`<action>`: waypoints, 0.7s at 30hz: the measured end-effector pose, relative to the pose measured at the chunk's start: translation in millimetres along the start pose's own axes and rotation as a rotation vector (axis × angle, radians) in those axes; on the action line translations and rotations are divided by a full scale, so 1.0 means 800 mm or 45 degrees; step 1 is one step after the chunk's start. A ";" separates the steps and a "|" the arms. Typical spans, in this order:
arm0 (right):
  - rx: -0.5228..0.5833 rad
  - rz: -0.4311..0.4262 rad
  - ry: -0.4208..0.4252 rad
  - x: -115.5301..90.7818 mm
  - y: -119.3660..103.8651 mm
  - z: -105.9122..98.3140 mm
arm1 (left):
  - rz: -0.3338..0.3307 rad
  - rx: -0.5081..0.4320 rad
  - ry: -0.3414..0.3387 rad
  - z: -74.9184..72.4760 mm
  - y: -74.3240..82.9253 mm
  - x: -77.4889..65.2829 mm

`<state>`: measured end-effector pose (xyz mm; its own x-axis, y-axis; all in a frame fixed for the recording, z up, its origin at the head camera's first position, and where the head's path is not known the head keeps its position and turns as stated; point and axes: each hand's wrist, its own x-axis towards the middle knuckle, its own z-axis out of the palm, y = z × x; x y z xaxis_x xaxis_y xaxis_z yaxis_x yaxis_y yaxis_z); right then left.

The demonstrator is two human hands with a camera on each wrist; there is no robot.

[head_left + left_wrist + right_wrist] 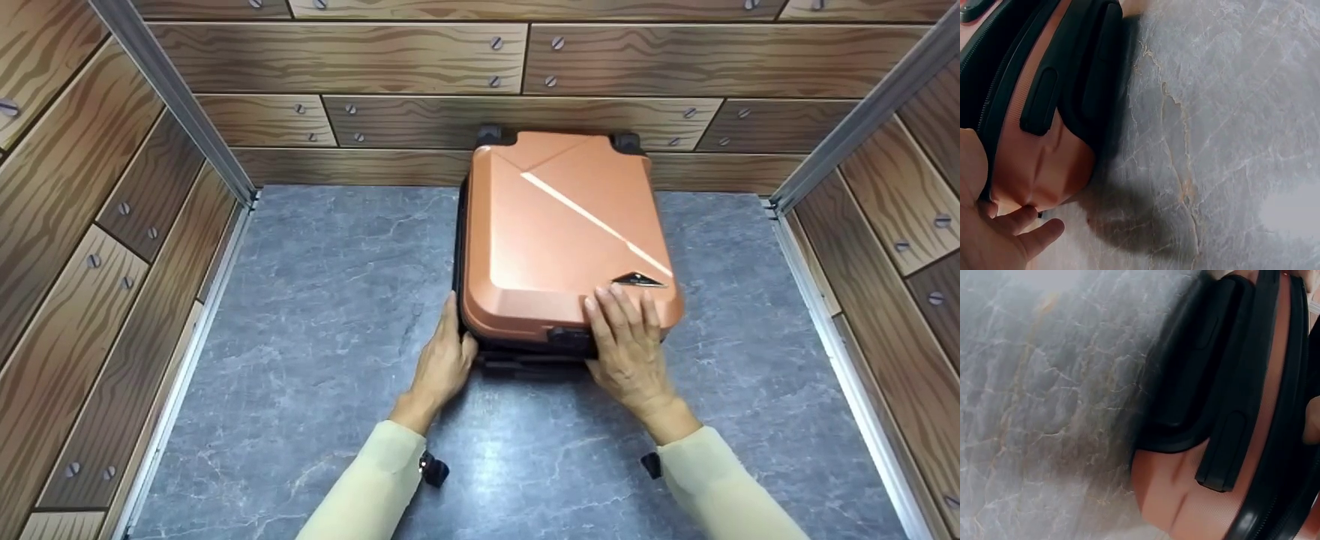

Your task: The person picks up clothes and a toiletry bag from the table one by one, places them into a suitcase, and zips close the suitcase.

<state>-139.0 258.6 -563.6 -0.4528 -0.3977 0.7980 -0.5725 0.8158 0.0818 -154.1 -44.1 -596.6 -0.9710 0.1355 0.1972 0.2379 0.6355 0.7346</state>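
An orange hard-shell suitcase (570, 225) lies flat on the floor with its wheels toward the back wall. A pale stripe and a small dark badge mark its upper face. My left hand (442, 364) holds the near left corner; in the left wrist view its fingertips (1044, 233) curl against the lower shell. My right hand (630, 360) rests on the near right corner, fingers extended over the top face, thumb down at the near edge. Beside that hand sits a black carry handle (568, 337). Black zipper trim (1258, 517) runs around the case.
Grey marble-patterned floor (337, 285) surrounds the suitcase. Wood-plank-patterned panels (420, 60) stand behind it and at both sides, with metal frame strips (180, 390) along the floor edges. The wheel end lies close to the back panel.
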 end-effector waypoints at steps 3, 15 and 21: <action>-0.004 -0.001 -0.024 -0.001 -0.002 0.000 | -0.001 -0.003 0.004 0.000 0.000 0.000; 0.012 -0.015 -0.089 -0.002 -0.005 -0.007 | -0.081 -0.091 -0.086 -0.008 0.003 0.003; 0.235 0.127 0.018 0.012 0.004 -0.023 | -0.102 -0.174 -0.038 -0.022 0.008 0.013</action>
<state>-133.0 264.9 -544.8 -0.5047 -0.3121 0.8049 -0.6413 0.7598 -0.1074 -162.3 -52.2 -578.7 -0.9868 0.1125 0.1168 0.1593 0.5359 0.8292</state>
